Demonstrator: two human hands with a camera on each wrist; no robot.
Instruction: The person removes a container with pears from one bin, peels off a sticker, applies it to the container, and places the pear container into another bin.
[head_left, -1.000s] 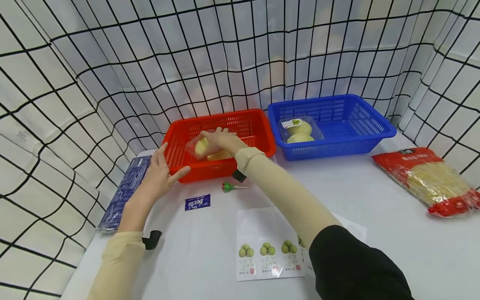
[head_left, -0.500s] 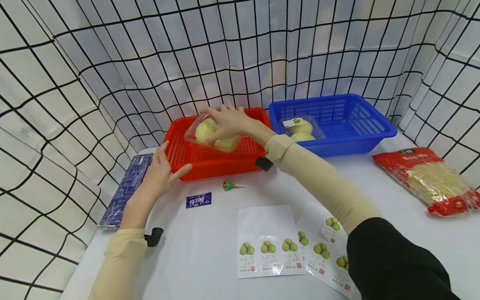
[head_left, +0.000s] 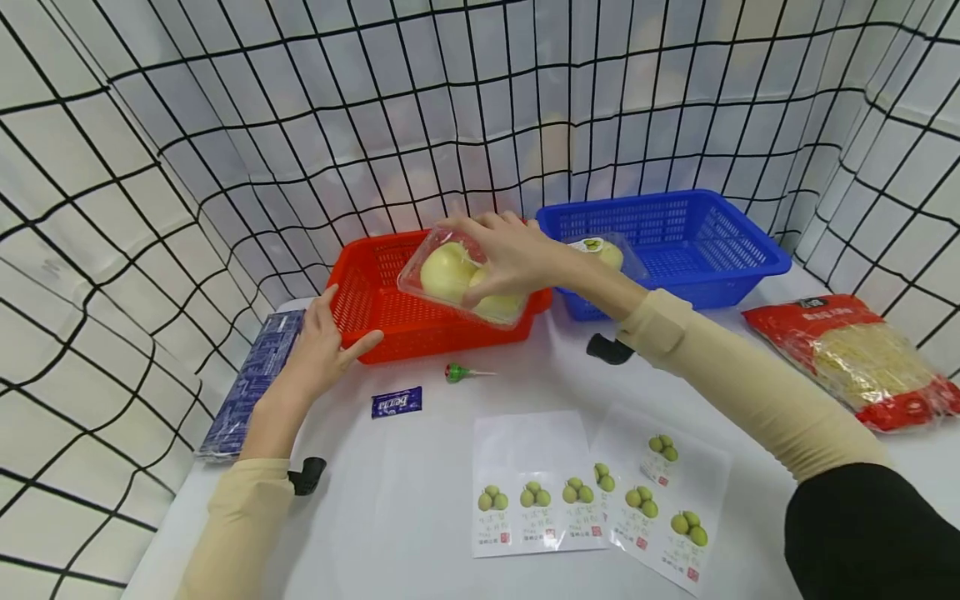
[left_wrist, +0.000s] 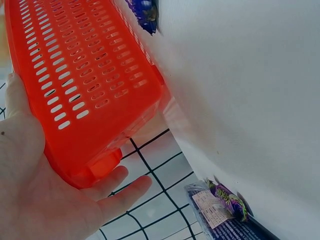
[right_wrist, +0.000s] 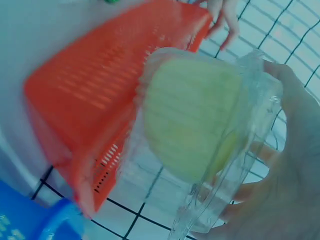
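Note:
My right hand grips a clear plastic fruit box from above, with its thumb on the near side. Inside show two round, pale yellow-green fruits. The box hangs tilted over the right part of the red basket. In the right wrist view, my fingers wrap the edge of the clear box. At the basket's left end, my left hand rests with its fingers extended. The left wrist view shows that hand against the corner of the red basket.
A blue basket at the back right contains another fruit box. Label sheets, a purple-wrapped bar and a lollipop lie in front. A red noodle bag lies right, a dark blue package left.
My right hand has lifted the fruit box up out of the red basket and carried it to the right. The left hand has stayed at the basket's left end.

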